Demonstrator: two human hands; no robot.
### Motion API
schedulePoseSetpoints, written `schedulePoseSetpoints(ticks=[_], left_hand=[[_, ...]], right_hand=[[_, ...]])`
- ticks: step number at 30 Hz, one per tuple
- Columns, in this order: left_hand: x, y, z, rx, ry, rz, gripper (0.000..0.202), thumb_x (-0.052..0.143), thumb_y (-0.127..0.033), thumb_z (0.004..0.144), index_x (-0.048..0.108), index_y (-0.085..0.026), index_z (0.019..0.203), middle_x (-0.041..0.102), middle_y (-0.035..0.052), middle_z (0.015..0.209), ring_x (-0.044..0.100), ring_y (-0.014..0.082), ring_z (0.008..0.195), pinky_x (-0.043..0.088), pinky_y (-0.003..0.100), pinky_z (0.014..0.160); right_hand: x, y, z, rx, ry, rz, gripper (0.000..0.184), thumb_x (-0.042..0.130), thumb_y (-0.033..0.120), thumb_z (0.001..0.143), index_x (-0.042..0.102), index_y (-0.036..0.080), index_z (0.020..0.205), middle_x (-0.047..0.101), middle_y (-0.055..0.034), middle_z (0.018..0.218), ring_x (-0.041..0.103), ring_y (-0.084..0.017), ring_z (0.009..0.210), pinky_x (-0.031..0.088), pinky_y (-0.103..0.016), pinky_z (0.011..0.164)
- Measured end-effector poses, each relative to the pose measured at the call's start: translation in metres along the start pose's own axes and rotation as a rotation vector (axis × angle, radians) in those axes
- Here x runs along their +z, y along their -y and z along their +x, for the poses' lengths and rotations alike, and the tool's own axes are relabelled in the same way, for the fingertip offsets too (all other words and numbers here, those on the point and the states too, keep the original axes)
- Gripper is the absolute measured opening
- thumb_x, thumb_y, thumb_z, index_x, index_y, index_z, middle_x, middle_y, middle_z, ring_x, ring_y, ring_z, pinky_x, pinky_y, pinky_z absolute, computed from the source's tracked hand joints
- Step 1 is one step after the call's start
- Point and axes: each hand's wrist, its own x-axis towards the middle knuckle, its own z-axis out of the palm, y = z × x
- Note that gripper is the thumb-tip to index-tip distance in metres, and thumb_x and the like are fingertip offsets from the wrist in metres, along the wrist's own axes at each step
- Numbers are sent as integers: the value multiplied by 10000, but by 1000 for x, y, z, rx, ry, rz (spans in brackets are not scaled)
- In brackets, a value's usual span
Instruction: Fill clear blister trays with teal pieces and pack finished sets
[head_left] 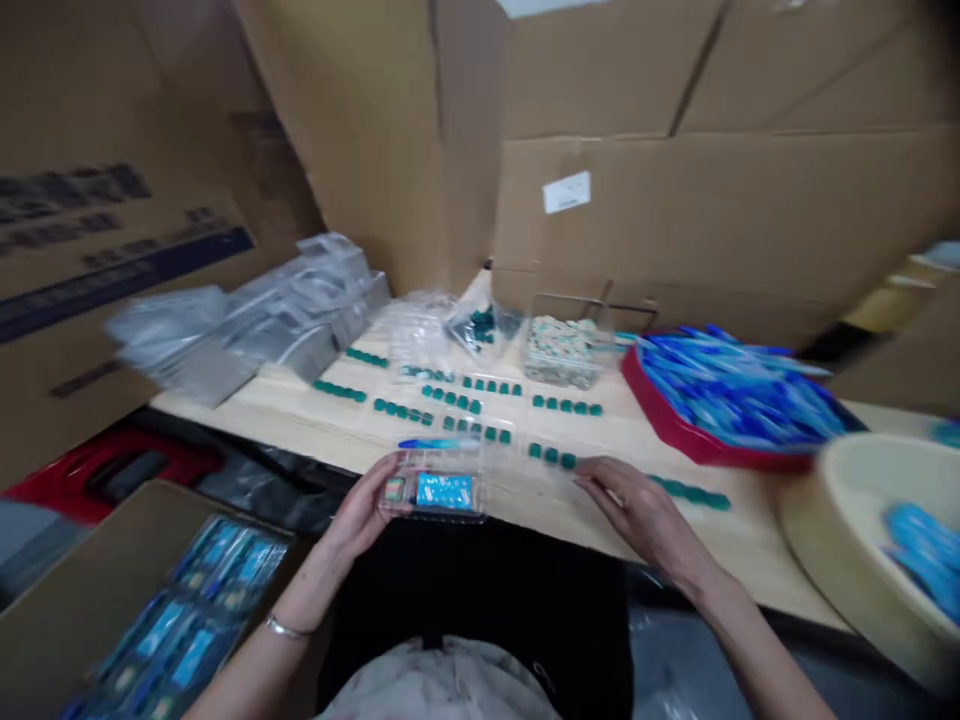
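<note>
My left hand is closed on the left end of a clear plastic tray at the table's front edge. Inside the tray lie a blue pen, a blue patterned packet and a small striped block. To the right, my right hand is over the table, its thumb and fingers drawn together beside the end of a short row of green cubes. Whether a cube is between the fingertips is hidden. More green cubes stand in several rows across the wood.
Stacked clear trays fill the back left. A clear box of small pale pieces stands behind the cubes. On the right are a red tray of blue pens and a cream tub. A carton of filled packs sits lower left.
</note>
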Motion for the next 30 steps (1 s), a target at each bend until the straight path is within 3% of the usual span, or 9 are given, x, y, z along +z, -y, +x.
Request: schedulePoseSetpoints(ticks=[5,9,12,15,19,21,23,26,30], left_hand=[[-41,-14,-26,89,-187,-57,282,589,-194,787,575,-142,1064,688,82,899,628,118,561,520,198,443],[-69,-29,-45,160,-269,-47,317,592,-212,784,576,-155,1096,686,96,983,658,152,636,535,219,476],[-91,-34,-54,160,-352,-29,369,622,-204,753,571,-192,1119,671,95,1057,674,205,774,556,247,530],[-110,-35,-57,128,-418,-42,386,655,-229,722,584,-216,1101,669,89,1067,671,229,824,546,241,507],[-127,-32,-57,131,-425,-75,375,652,-209,719,587,-199,1088,666,91,1073,669,200,756,526,218,473],[-131,-29,-55,147,-427,-103,350,636,-194,728,590,-180,1075,665,97,1069,665,179,719,519,205,463],[-133,-25,-52,162,-443,-129,315,617,-199,742,595,-164,1054,671,104,1045,663,173,704,520,202,460],[-134,-21,-48,175,-454,-141,287,608,-214,754,591,-156,1034,677,105,1005,667,183,713,533,218,475],[-138,-18,-50,181,-432,-126,310,622,-231,754,578,-157,1052,670,108,1014,666,179,708,544,223,497]], right_hand=[[66,27,126,-249,63,28,262,426,222,885,581,198,1095,638,-94,1079,573,-228,1028,461,-393,885],[117,43,220,-179,25,-141,232,402,153,870,609,153,975,647,-107,968,588,-217,942,460,-342,833],[145,54,253,-111,82,-269,249,400,68,834,619,185,848,641,-89,879,590,-206,869,461,-297,729],[161,61,253,-7,74,-333,275,414,24,814,598,205,911,628,-96,946,587,-209,859,446,-296,697],[156,53,236,111,98,-369,206,419,81,849,585,170,932,624,-109,925,591,-204,811,436,-292,663],[151,48,228,46,130,-295,172,428,138,867,597,165,882,627,-86,872,587,-186,788,436,-278,667],[152,51,220,-120,177,-152,145,463,190,868,606,166,869,627,-66,861,581,-170,806,441,-273,716],[168,70,205,-345,243,-57,135,534,262,846,610,169,908,621,-80,907,561,-194,879,445,-315,795],[199,104,183,-310,228,-307,260,606,267,793,587,131,1014,582,-166,1014,520,-287,947,446,-407,794]])
